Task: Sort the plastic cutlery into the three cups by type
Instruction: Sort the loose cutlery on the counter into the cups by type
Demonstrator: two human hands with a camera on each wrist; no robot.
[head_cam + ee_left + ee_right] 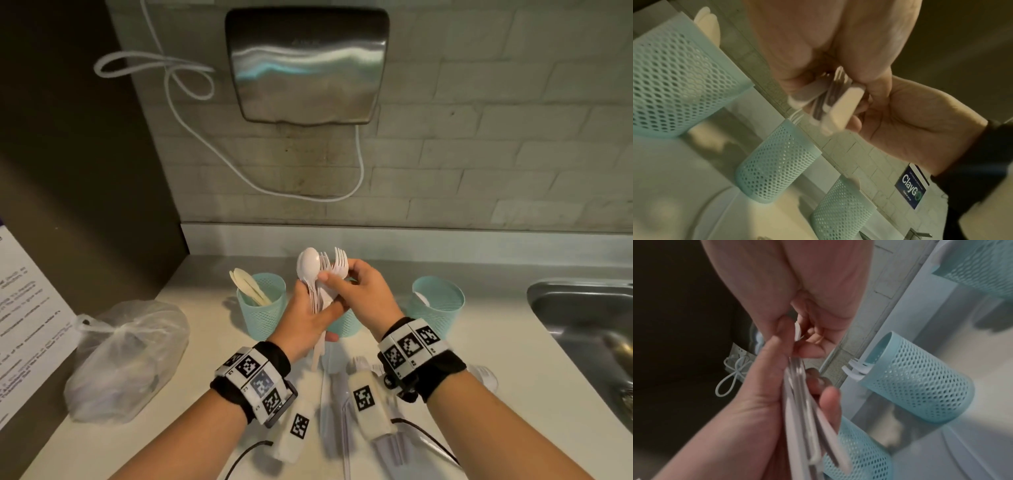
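My left hand (317, 310) grips a bundle of white plastic cutlery (317, 270) by the handles, with spoon bowls and fork tines pointing up. My right hand (342, 277) pinches the bundle's upper part near the fork heads. Both hands hover over the middle teal mesh cup (346, 323), from which fork tines (854, 369) stick out. The left cup (262, 305) holds beige knives (248, 286). A white spoon is in the right cup (440, 305). In the left wrist view the handle ends (830, 105) poke out below my palm. In the right wrist view the handles (803, 410) run between both hands.
Wrapped cutlery packs (366, 401) lie on the counter near the front edge. A knotted plastic bag (126, 359) sits at left, beside a printed sheet (27, 308). A steel sink (582, 325) is at right. A hand dryer (306, 65) with a cable hangs on the tiled wall.
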